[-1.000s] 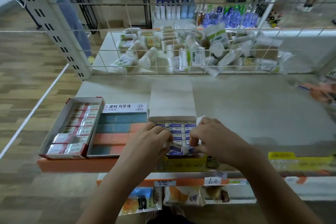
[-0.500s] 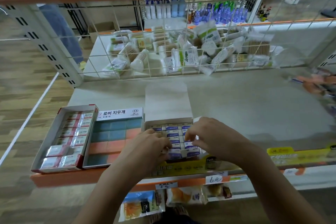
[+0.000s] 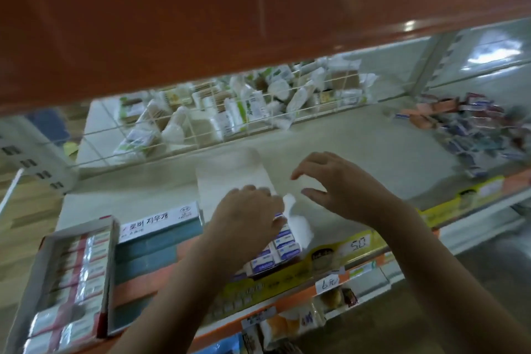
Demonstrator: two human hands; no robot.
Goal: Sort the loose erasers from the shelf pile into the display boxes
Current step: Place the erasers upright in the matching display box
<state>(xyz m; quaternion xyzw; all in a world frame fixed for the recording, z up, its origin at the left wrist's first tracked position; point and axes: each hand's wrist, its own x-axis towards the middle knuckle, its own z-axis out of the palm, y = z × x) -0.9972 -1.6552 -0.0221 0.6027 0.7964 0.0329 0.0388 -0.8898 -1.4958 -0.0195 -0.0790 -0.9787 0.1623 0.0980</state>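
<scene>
An orange upper shelf (image 3: 172, 23) overhangs a pale shelf board (image 3: 359, 146), a wire divider (image 3: 201, 129) behind, wood-look floor (image 3: 26, 210) left.

Right hand (image 3: 342, 184) now lifted off the white box (image 3: 283, 241) of erasers, fingers spread, over the shelf (image 3: 373, 152). Left hand (image 3: 247, 218) now flat on the box.

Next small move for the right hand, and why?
Probably reach right to the loose eraser pile and pick one up. The right hand hovers open and empty, the left hand rests on the white display box, and the pile remains unsorted.
</scene>
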